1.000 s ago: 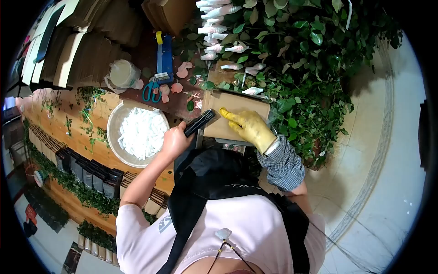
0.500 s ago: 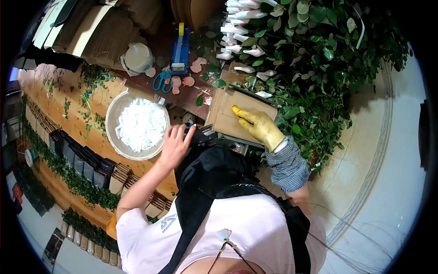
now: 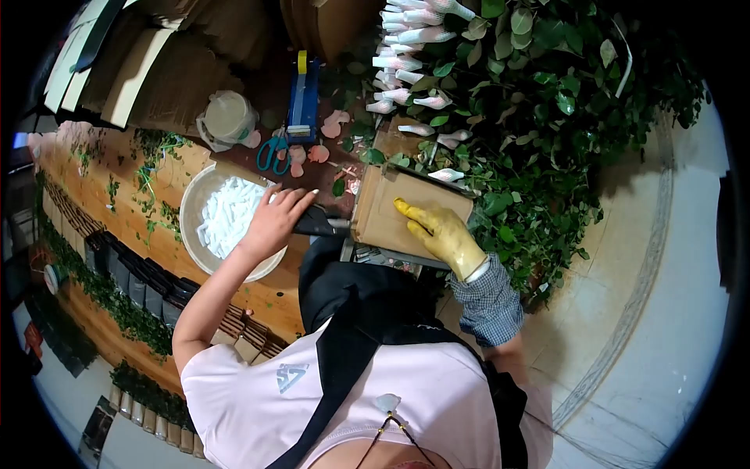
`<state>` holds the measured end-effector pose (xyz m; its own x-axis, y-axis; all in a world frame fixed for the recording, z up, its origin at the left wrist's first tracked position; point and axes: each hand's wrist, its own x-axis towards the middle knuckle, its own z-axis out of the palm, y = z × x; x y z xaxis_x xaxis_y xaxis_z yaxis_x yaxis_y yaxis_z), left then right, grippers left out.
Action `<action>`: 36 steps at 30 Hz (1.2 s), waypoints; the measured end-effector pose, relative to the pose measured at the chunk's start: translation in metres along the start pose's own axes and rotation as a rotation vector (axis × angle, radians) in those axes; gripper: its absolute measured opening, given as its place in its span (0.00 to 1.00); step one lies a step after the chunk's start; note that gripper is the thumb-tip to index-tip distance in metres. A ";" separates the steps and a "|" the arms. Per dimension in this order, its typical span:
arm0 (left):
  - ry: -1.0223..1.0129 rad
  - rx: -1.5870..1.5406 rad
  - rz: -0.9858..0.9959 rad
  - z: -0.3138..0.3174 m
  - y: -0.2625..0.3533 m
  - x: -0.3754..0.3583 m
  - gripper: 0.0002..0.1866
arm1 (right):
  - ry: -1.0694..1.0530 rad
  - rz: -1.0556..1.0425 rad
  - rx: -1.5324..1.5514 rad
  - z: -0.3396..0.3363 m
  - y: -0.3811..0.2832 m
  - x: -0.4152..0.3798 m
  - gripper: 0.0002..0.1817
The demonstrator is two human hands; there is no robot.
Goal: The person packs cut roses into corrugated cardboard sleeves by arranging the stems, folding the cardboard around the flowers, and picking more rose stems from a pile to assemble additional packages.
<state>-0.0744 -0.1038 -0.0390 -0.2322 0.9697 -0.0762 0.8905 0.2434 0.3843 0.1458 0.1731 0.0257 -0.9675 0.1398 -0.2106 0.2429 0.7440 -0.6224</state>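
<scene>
My bare left hand [image 3: 275, 221] is over the right rim of a white bucket [image 3: 187, 223] of small white tubes [image 3: 228, 213]. Its fingers are apart, beside a black handle [image 3: 319, 222]; whether they touch it is unclear. In a yellow glove, my right hand [image 3: 447, 237] lies with fingers stretched out on a brown cardboard piece [image 3: 383, 205]. Green leafy stems [image 3: 531, 148] and flower heads in white nets [image 3: 422, 35] lie beyond the cardboard.
Teal scissors [image 3: 273, 154], a blue tape dispenser [image 3: 303, 102] and pink petals [image 3: 334, 123] lie on the dark red table. A wrapped round container [image 3: 226, 117] stands by stacked cardboard [image 3: 168, 74]. Leaf scraps litter the wooden floor.
My left hand has moved left and up, toward the bucket and over its rim. The black handle has swung into view beside it. My right hand stays on the cardboard.
</scene>
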 end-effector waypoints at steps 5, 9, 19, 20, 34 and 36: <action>-0.417 -1.402 -0.875 0.023 -0.006 0.039 0.19 | -0.126 0.129 -0.078 -0.007 -0.007 0.006 0.24; -0.777 -1.604 -0.727 -0.005 -0.010 0.104 0.13 | -0.127 0.161 -0.027 -0.008 -0.006 0.008 0.23; -0.967 -1.601 -0.704 0.003 -0.025 0.140 0.19 | -0.050 0.116 -0.024 -0.008 -0.012 0.012 0.23; -0.909 -1.504 -0.665 0.006 -0.018 0.133 0.20 | -0.069 0.134 -0.049 -0.010 -0.014 0.011 0.23; 0.068 -0.589 -0.244 -0.045 0.111 0.046 0.49 | 0.184 0.261 1.219 0.000 -0.077 -0.053 0.29; 0.013 -0.640 0.058 -0.049 0.152 0.051 0.55 | 0.311 0.184 1.349 0.018 -0.072 -0.064 0.29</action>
<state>0.0304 -0.0187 0.0608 -0.1985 0.9797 -0.0293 0.4932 0.1256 0.8608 0.1914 0.0990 0.0703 -0.8471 0.4358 -0.3043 0.0733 -0.4712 -0.8790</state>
